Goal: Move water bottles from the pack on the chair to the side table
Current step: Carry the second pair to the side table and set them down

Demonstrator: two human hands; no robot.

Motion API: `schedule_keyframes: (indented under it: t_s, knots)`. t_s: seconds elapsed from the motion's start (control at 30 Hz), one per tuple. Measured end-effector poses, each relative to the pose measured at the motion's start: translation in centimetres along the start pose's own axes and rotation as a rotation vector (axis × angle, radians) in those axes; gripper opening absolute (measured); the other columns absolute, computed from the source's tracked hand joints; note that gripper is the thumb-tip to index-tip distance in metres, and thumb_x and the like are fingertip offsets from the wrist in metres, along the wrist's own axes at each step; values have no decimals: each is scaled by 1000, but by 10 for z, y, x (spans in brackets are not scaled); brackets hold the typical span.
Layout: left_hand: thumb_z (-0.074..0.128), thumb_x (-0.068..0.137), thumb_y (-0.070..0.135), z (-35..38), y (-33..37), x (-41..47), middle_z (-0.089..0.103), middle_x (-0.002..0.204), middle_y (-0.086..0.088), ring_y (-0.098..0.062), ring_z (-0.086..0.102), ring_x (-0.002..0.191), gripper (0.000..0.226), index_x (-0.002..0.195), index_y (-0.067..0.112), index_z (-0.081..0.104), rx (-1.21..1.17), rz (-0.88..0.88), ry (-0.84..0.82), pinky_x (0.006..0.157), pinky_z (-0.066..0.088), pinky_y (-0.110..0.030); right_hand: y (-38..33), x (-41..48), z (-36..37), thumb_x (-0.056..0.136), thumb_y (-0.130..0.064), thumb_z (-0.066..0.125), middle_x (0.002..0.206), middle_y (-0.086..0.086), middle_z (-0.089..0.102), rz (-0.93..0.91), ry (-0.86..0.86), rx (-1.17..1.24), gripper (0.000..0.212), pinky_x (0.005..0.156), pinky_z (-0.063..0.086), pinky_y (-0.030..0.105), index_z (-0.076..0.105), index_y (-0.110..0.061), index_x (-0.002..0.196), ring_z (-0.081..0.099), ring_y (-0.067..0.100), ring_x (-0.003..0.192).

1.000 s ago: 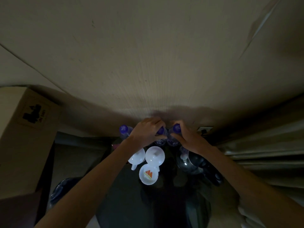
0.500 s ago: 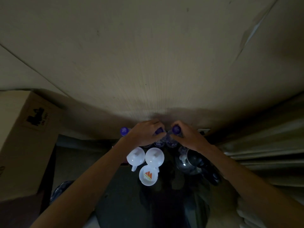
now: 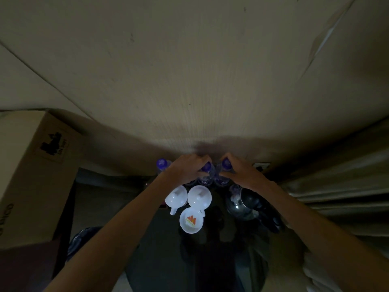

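Our left hand point(image 3: 186, 168) is closed on 1 bottle neck point(image 3: 205, 166), our right hand point(image 3: 242, 172) on another point(image 3: 226, 163), both upright at the dark side table's point(image 3: 160, 249) back edge beside a 3rd bottle point(image 3: 162, 163). The pack is unseen, so what remains is probably more trips.

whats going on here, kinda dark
A person is standing over a dark side table by the wall, each hand on a purple-capped water bottle. The left hand grips the neck of one bottle, the right hand the one beside it. A third bottle stands free to the left. Three white cups sit just in front of the bottles, and a dark metal jug is under the right wrist. Whether the held bottles rest on the table is too dim to tell.
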State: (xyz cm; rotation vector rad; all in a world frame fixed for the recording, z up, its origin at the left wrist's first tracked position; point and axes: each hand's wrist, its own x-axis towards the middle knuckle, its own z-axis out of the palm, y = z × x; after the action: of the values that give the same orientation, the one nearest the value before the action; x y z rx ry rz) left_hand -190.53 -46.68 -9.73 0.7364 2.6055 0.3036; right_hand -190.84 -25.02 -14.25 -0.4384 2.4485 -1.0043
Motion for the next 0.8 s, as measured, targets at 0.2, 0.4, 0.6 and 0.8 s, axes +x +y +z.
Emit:
schedule_keyframes:
  t_s: [0.2,0.4,0.6,0.8]
  knots:
    - [58,92,38,6,-2,3,66,106,-10,-26,63,92,37,121,16,49,57,0,29,75,45,-33,-1,-4,-2,85,-28,67,102,3,59,16,-9,9,32,73,48,34,43,-25,106,59,20,90]
    - [56,85,61,-5,-20,-12,63,123,-9,-28,59,112,67,137,22,42,-8,-24,44,88,44,-34,-6,-6,-4,82,-29,72,106,6,60,48,-41,69,40,77,48,40,46,-19,110,59,25,95]
    - [41,83,73,-18,-76,-62,56,137,-1,-22,53,124,68,133,28,49,-110,-224,132,102,44,-40,-32,-7,-14,83,-49,67,138,6,49,-46,61,-94,67,97,43,39,38,-22,138,48,23,122]
    - [64,78,59,-5,-53,-39,62,126,-5,-27,59,110,67,132,24,45,101,-135,57,91,46,-37,-64,7,0,88,-43,62,130,8,58,-224,-100,-373,56,91,48,38,44,-18,134,57,25,112]
